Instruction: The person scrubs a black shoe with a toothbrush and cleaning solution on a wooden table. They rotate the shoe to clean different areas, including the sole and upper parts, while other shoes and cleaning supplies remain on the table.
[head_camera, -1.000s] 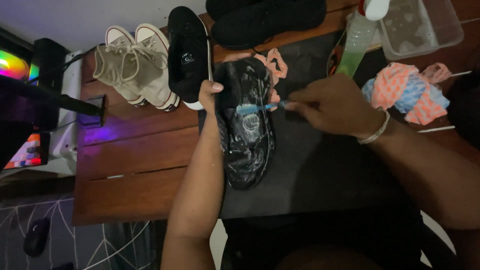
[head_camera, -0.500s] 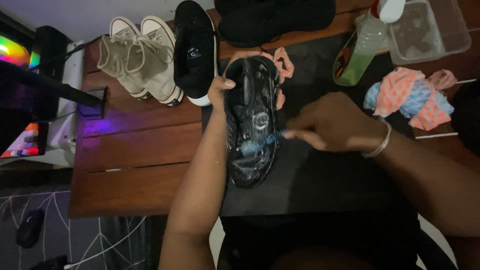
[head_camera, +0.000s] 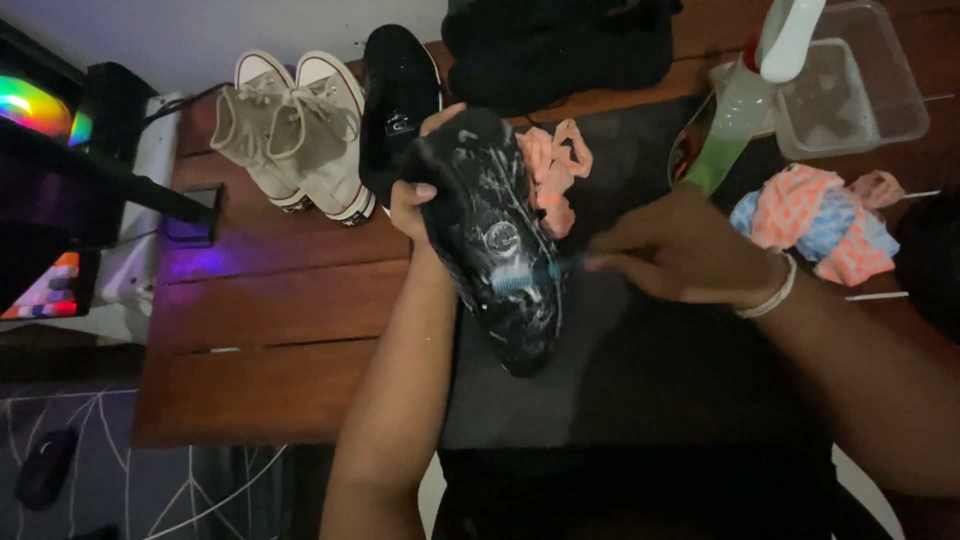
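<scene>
My left hand (head_camera: 418, 200) grips a black shoe (head_camera: 495, 240) by its upper end and holds it sole-up over a dark mat (head_camera: 640, 350). White foam streaks the sole. My right hand (head_camera: 680, 250), with a pale bracelet on the wrist, is closed on a small blue-bristled brush (head_camera: 525, 278) whose bristles rest on the sole's middle.
A pair of cream high-top sneakers (head_camera: 295, 130) and a black shoe (head_camera: 398, 95) stand on the wooden table (head_camera: 260, 320). A spray bottle (head_camera: 745, 100), a clear plastic tub (head_camera: 850, 85), an orange-and-blue cloth (head_camera: 820, 220), pink laces (head_camera: 550, 170) and more dark shoes (head_camera: 560, 40) lie at the back.
The brush has slid along the sole, from its upper part to its middle. The left hand kept its hold on the shoe, which shifted slightly.
</scene>
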